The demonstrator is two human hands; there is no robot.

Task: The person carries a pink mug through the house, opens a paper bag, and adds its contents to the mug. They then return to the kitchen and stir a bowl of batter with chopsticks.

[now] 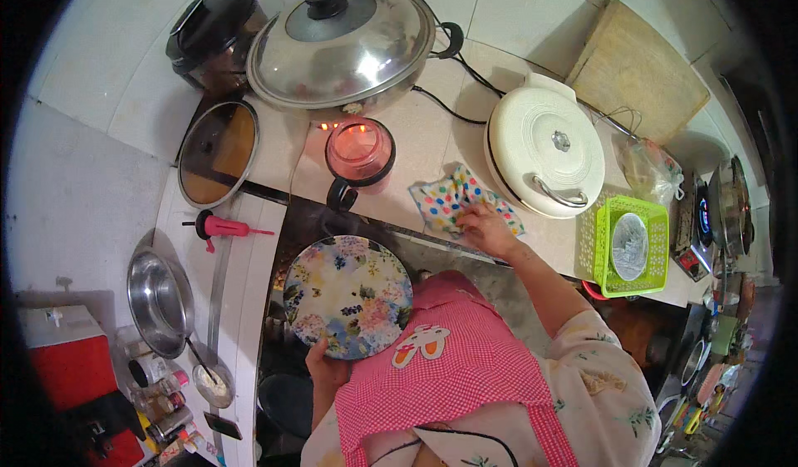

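Note:
My left hand (pixel 328 365) grips the lower edge of a round floral plate (pixel 348 297), thumb on its face. The plate is tilted toward me in front of the pink checked apron (pixel 449 367), apart from the counter, and the fingers behind it are hidden. My right hand (pixel 486 227) is on a white cloth with coloured dots (pixel 439 202), its fingers bent into the crumpled fabric on the counter. Just beyond that hand stands a round cream electric pan (pixel 540 138) with its lid down.
A glass kettle (pixel 359 155) with red light stands near the counter edge. Behind it are a large lidded wok (pixel 342 47) and a black cooker (pixel 212 34). At right are a green basket (pixel 636 284) and a lit stove (pixel 704 209); at left, a steel bowl (pixel 158 301).

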